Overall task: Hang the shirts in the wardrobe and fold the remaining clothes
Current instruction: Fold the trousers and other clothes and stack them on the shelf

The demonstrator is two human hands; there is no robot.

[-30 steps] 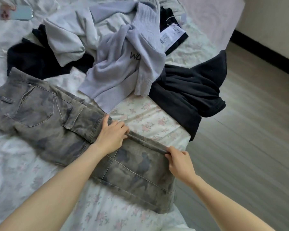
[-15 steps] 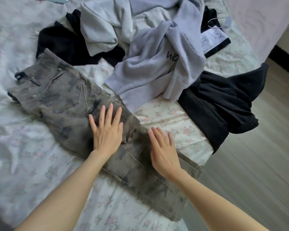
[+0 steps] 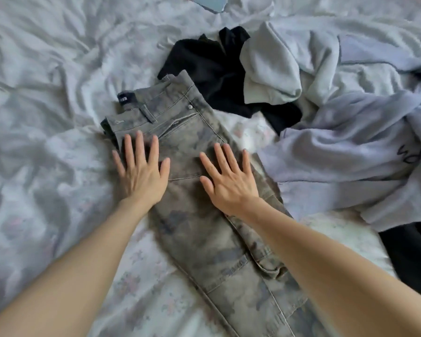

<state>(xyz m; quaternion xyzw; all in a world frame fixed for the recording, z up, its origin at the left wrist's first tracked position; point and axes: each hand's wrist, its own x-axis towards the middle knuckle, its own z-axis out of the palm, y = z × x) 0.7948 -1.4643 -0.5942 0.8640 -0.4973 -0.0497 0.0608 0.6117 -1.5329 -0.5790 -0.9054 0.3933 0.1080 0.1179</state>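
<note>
From the head camera I see my left hand point(image 3: 141, 175) and right hand point(image 3: 229, 182) lying flat, fingers spread, pressing the grey camouflage cargo trousers point(image 3: 204, 215) laid lengthwise on the floral bed sheet point(image 3: 46, 166). A lilac sweater point(image 3: 350, 152) and black garment point(image 3: 212, 66) lie just beyond.

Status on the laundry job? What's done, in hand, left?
Done: the camo jeans lie flat on the bed sheet, apparently doubled leg over leg. In hand: left hand and right hand press flat near the waistband, smoothing. Left: jeans not folded up yet; black garment, light grey sweatshirt and lilac sweater are heaped unfolded. No wardrobe or hung shirts in view.
</note>
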